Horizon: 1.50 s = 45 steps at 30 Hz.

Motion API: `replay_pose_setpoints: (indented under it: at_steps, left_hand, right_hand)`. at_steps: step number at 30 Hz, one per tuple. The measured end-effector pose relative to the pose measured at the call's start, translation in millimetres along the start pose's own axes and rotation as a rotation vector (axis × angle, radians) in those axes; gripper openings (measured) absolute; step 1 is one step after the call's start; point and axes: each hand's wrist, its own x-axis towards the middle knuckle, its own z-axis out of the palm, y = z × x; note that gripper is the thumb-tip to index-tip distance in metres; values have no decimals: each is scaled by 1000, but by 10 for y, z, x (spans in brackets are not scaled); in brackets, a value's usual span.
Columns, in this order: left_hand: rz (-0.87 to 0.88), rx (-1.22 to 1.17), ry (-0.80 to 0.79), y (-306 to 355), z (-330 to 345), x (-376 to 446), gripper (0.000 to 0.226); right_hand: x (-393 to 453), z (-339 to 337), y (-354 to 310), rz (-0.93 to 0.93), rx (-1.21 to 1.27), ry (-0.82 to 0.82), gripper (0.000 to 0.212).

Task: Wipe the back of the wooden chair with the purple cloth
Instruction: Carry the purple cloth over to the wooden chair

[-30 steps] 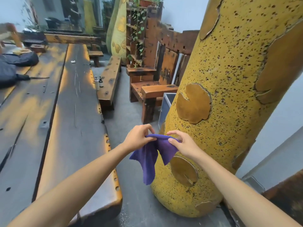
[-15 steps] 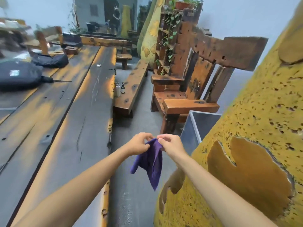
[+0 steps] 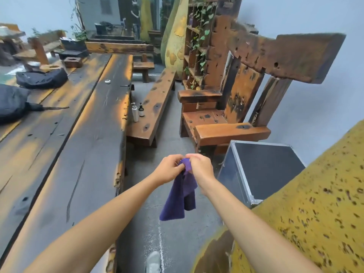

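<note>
On the left, table (image 3: 65, 154): a long dark plank top is running away from the camera, streaked with orange.
Bags (image 3: 41, 78): two dark soft bags are lying on the far left planks, well apart from the hands.
Bench (image 3: 151, 113): a low wooden bench is sitting just beside the table's right edge, on the grey floor.
Bottles (image 3: 137, 112): a white pump bottle and a dark one are standing upright, side by side, on the bench's left part.
Left hand (image 3: 170, 170): it is curling its fingers and pinching the top of the cloth, nearly touching the other hand.
Cloth (image 3: 180, 196): the purple cloth is hanging down between the two hands, bunched at the top, over the floor and well short of the chair.
Right hand (image 3: 201, 168): it is also gripping the bunched top of the cloth with curled fingers.
Chair (image 3: 232, 107): the wooden chair is standing beyond the hands, its broad top rail jutting to the right; nothing is touching its back.
Case (image 3: 262, 170): a dark metal-edged box is sitting between the chair and the yellow shape.
Yellow sculpture (image 3: 307, 213): a pitted yellow form is filling the lower right corner.
</note>
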Motion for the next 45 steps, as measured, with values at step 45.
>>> replay_pose_setpoints:
  at_steps: [45]
  left_hand:
    - [14, -145, 129, -1290, -1803, 6620, 42]
  right_hand:
    - [6598, 411, -1555, -277, -432, -59, 25]
